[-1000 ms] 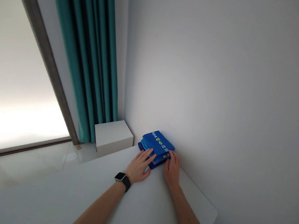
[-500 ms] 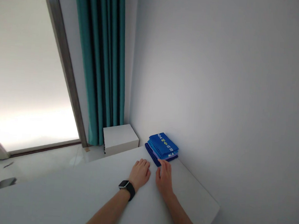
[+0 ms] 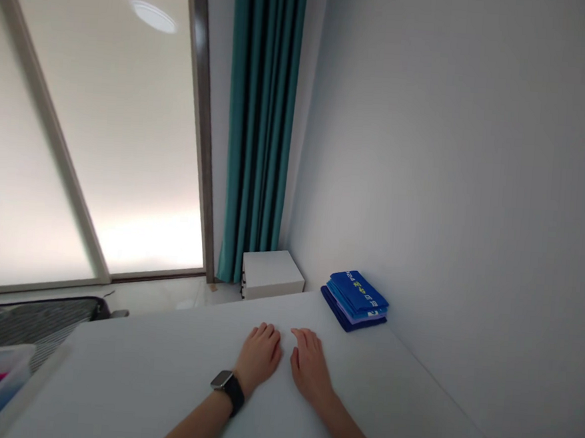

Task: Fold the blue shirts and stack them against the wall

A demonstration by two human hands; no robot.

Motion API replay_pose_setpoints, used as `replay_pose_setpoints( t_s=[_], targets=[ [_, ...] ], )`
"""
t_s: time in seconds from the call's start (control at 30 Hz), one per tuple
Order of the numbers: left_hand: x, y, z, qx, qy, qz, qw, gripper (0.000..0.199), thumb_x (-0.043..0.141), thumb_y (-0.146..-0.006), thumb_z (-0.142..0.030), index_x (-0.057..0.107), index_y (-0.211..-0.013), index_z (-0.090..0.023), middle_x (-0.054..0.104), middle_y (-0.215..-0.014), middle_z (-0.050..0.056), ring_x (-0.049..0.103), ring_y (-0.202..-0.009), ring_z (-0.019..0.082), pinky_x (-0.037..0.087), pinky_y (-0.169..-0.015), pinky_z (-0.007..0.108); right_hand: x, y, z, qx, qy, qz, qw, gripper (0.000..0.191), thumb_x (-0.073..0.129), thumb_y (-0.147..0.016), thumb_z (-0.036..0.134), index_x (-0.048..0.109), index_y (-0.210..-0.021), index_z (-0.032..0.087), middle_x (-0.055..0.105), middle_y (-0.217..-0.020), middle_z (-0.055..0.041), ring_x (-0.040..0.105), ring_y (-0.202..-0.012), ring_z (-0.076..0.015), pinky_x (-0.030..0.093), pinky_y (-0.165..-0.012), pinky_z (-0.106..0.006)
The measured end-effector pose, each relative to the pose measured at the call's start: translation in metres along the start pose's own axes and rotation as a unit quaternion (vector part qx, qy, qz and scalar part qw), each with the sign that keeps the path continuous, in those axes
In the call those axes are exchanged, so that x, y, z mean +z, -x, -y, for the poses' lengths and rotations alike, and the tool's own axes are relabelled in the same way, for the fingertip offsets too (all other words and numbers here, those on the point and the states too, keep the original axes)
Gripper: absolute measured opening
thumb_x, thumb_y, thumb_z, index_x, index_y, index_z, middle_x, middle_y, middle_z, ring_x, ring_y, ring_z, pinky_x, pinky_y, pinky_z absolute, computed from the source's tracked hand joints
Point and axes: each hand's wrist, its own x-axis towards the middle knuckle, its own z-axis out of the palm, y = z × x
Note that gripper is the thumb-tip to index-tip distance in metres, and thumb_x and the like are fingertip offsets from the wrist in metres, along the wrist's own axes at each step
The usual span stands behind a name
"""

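My left hand (image 3: 259,354), with a black smartwatch (image 3: 229,389) on its wrist, lies palm down on the white table (image 3: 152,363). Its fingers are loosely bent and nothing shows in them. Just to the right, my right hand (image 3: 311,367) hovers at or rests on the tabletop, fingers a little apart, holding nothing. A small gap separates the two hands. Farther back on the right, apart from both, sits a neat stack of folded blue cloth (image 3: 360,296) with white and yellow print on its top piece and a dark blue piece at the bottom.
A wall (image 3: 439,189) runs along the table's right side. Beyond the far edge stand a white cabinet (image 3: 273,271) and a teal curtain (image 3: 261,130). At lower left are a translucent bin (image 3: 10,386) with pink and dark cloth inside and a dark mesh chair (image 3: 24,324). Frosted sliding doors (image 3: 128,134) fill the left.
My view has turned left, bringing the bin and chair into sight. My right hand has come away from the folded stack, back beside my left hand. The stack looks unchanged.
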Motion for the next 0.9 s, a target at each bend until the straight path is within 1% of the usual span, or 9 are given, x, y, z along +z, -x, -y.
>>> replay_pose_setpoints(
  t_s=[0.2, 0.33, 0.43, 0.57, 0.67, 0.77, 0.9],
  targets=[
    [-0.032, 0.061, 0.051, -0.047, -0.020, -0.009, 0.999, 0.013, 0.045, -0.087, -0.014, 0.057, -0.087, -0.020, 0.059, -0.094, 0.006, 0.051, -0.093, 0.023, 0.041, -0.085, 0.037, 0.034, -0.011, 0.060, -0.062, -0.008, 0.031, 0.998, 0.047, 0.043, -0.077, 0.003, 0.054, -0.119, 0.021, 0.062, -0.107, -0.0073, 0.057, -0.102, -0.0218, 0.046, -0.090, -0.037],
    [-0.056, 0.099, 0.083, -0.091, -0.032, -0.008, 0.995, 0.014, 0.044, -0.088, -0.013, 0.057, -0.088, -0.019, 0.058, -0.094, 0.006, 0.051, -0.093, 0.022, 0.042, -0.085, 0.036, 0.056, -0.018, 0.090, -0.083, -0.034, 0.047, 0.995, 0.043, 0.044, -0.077, 0.005, 0.055, -0.115, 0.020, 0.063, -0.107, -0.0079, 0.057, -0.102, -0.0234, 0.045, -0.090, -0.038],
    [-0.074, 0.123, 0.102, -0.128, -0.043, -0.008, 0.991, 0.015, 0.043, -0.088, -0.013, 0.057, -0.088, -0.020, 0.058, -0.094, 0.006, 0.051, -0.092, 0.022, 0.042, -0.084, 0.036, 0.070, -0.023, 0.110, -0.106, -0.053, 0.057, 0.991, 0.042, 0.045, -0.077, 0.006, 0.056, -0.113, 0.022, 0.063, -0.105, -0.0076, 0.058, -0.100, -0.0237, 0.045, -0.090, -0.038],
    [-0.093, 0.152, 0.115, -0.171, -0.044, -0.009, 0.984, 0.015, 0.043, -0.087, -0.014, 0.056, -0.085, -0.020, 0.058, -0.093, 0.006, 0.051, -0.091, 0.022, 0.043, -0.083, 0.036, 0.085, -0.028, 0.136, -0.137, -0.069, 0.070, 0.986, 0.039, 0.045, -0.076, 0.007, 0.057, -0.110, 0.023, 0.063, -0.101, -0.0059, 0.059, -0.098, -0.0230, 0.043, -0.090, -0.038],
    [-0.100, 0.169, 0.121, -0.204, -0.023, -0.017, 0.979, 0.015, 0.044, -0.086, -0.012, 0.057, -0.085, -0.020, 0.058, -0.091, 0.005, 0.051, -0.090, 0.021, 0.042, -0.082, 0.036, 0.093, -0.034, 0.154, -0.155, -0.074, 0.088, 0.981, 0.034, 0.046, -0.076, 0.007, 0.059, -0.102, 0.024, 0.063, -0.097, -0.0050, 0.059, -0.094, -0.0228, 0.043, -0.088, -0.038],
    [-0.101, 0.175, 0.126, -0.223, 0.001, -0.032, 0.974, 0.016, 0.045, -0.086, -0.011, 0.058, -0.084, -0.021, 0.059, -0.090, 0.004, 0.052, -0.089, 0.021, 0.042, -0.082, 0.035, 0.098, -0.039, 0.168, -0.166, -0.079, 0.096, 0.978, 0.031, 0.046, -0.076, 0.005, 0.059, -0.097, 0.025, 0.062, -0.095, -0.0045, 0.058, -0.092, -0.0227, 0.043, -0.086, -0.037],
    [-0.099, 0.172, 0.132, -0.199, -0.011, -0.030, 0.979, 0.014, 0.045, -0.088, -0.014, 0.057, -0.085, -0.021, 0.059, -0.090, 0.004, 0.051, -0.089, 0.021, 0.042, -0.082, 0.035, 0.102, -0.042, 0.172, -0.164, -0.095, 0.097, 0.977, 0.029, 0.046, -0.078, 0.006, 0.059, -0.096, 0.024, 0.062, -0.094, -0.0049, 0.058, -0.093, -0.0228, 0.043, -0.087, -0.037]
  ],
)
